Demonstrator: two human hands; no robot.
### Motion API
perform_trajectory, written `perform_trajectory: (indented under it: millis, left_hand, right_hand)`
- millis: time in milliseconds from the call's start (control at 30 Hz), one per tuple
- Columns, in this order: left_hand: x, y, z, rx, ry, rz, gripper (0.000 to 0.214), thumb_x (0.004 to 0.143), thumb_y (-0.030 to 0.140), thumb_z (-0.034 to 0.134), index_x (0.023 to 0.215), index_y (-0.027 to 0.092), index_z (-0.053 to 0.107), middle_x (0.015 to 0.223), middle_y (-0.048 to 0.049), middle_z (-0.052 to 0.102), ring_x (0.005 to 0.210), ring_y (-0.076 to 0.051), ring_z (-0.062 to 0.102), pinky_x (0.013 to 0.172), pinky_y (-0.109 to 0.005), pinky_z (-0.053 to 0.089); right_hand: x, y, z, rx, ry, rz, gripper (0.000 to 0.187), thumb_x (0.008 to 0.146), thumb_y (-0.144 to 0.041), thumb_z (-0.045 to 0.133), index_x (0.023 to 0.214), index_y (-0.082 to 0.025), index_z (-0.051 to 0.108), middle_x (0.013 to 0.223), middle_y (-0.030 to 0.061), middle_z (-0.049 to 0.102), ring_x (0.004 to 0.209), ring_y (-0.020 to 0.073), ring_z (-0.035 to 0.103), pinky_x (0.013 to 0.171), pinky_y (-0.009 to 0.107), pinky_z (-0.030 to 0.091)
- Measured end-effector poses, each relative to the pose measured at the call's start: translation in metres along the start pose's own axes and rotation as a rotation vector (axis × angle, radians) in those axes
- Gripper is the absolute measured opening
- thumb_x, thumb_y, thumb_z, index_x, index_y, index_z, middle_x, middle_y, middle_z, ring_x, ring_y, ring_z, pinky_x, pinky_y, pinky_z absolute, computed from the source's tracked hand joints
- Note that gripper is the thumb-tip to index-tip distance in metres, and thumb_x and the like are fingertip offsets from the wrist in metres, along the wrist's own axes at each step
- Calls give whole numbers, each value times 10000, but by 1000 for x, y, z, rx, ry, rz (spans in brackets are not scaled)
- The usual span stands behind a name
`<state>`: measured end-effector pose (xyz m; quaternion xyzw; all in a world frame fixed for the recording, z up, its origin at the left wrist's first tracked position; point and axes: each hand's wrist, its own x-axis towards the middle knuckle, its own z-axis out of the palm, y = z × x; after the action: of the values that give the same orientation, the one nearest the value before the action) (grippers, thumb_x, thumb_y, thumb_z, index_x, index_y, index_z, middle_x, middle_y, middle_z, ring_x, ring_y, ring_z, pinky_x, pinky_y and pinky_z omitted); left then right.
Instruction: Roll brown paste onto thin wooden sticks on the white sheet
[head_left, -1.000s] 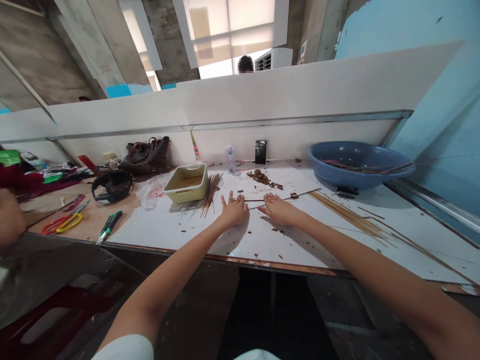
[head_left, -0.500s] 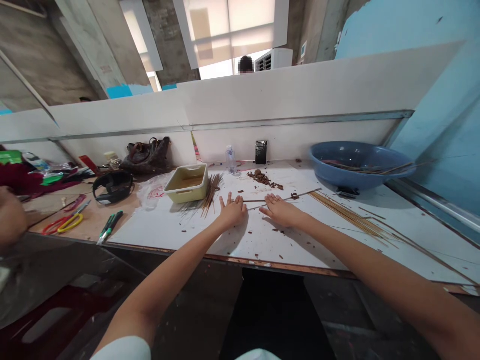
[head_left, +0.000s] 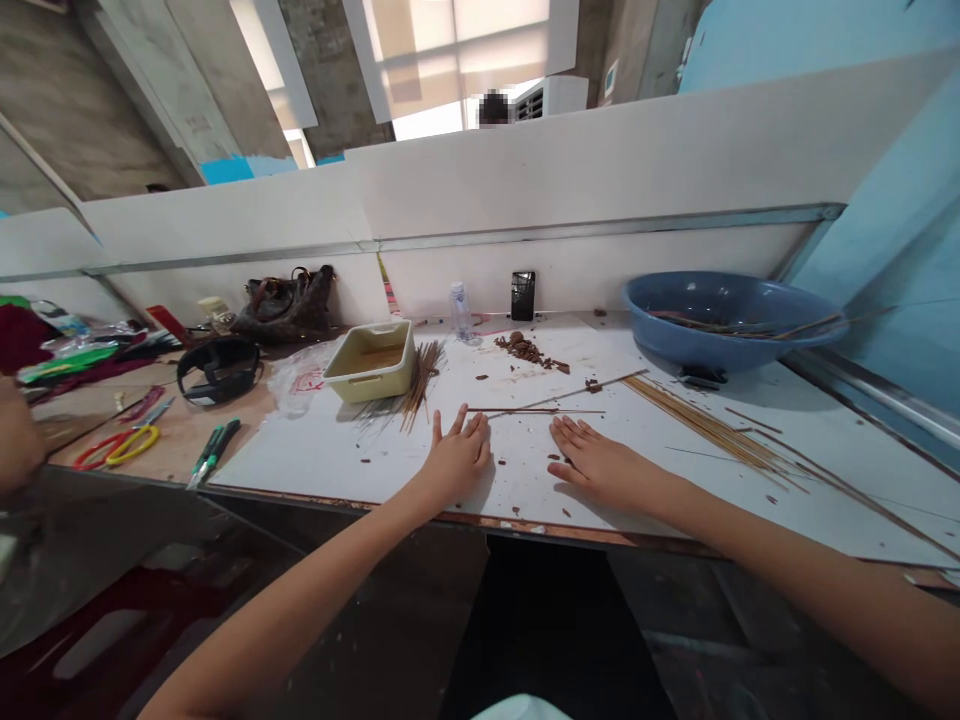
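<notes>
My left hand [head_left: 457,462] lies flat on the white-covered table, fingers spread, its fingertips just below the left end of a thin brown-coated stick [head_left: 517,410]. My right hand [head_left: 596,462] also rests flat, fingers stretched out, a little below the bare right end of that stick. A longer thin grey rod [head_left: 566,396] runs slantwise behind the hands. Beyond it sits a heap of brown dough-like bits [head_left: 529,350]. To the left, several dark coated sticks [head_left: 421,385] lean against a yellow-green tub [head_left: 367,385]. Tan bare sticks [head_left: 697,425] lie to the right.
A large blue basin [head_left: 720,350] with sticks stands at the back right. A clear bottle [head_left: 460,312] and a phone [head_left: 523,296] stand near the partition. At left are a cutter [head_left: 215,450], scissors [head_left: 124,445], a headset [head_left: 219,370] and a handbag [head_left: 289,305].
Both hands have slid back toward me and the right has moved further right, so the gap between them is wider. The coated stick now lies uncovered beyond the fingertips.
</notes>
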<state>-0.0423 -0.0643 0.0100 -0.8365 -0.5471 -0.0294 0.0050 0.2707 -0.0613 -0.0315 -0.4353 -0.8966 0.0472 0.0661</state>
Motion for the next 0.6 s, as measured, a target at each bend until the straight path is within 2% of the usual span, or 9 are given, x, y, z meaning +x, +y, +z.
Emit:
perform_trajectory:
  millis: [100,267,367,467,533,600]
  left_hand:
    - [10,1,2,-2,33,21,622,1141,308,307,1746,217,418,1802,-115,418,1743,-331,231,1408,-703,57]
    - [37,-1,6,-28,-14,72,647,1136,299,299,1763,148,361,1798,-162,405,1711,-321,328,1412,-635,167]
    - [47,-1,7,-39,-20,56,648,1138,310,292,1751,111,365,1798,-186,393,1716,-323,315,1412,-632,156]
    - [52,-1,8,-42,-6,46,637,1138,307,287,1732,100,389,1787,-198,412,1714,-329,320,1410,-649,137]
    - [52,-1,10,-34,21,49,622,1134,298,299,1717,114,413,1768,-197,450,1699,-335,353,1403,-666,140]
    - [52,-2,13,-22,58,59,602,1131,283,318,1697,120,440,1742,-202,493,1677,-341,396,1399,-679,141]
  right_hand:
    - [-4,11,-1,2,10,23,886,1146,-700,303,1773,-77,346,1809,254,345,1695,410,333,1367,617,342]
    - [6,32,-12,-13,37,98,867,1140,-687,304,1739,-71,421,1783,240,417,1674,405,385,1374,586,341]
    - [20,40,-25,-45,115,80,655,1151,-517,405,1623,-102,591,1681,231,574,1599,403,507,1352,583,372]
    - [36,44,-35,-47,215,48,396,1115,-314,520,1387,-149,755,1413,210,771,1376,383,688,1245,560,484]
    - [47,46,-37,-36,257,32,270,1089,-258,590,1233,-167,800,1223,184,822,1197,361,744,1113,519,561]
    - [57,48,-36,-25,282,18,189,1076,-241,642,1126,-176,812,1126,164,823,1094,336,751,1015,473,581]
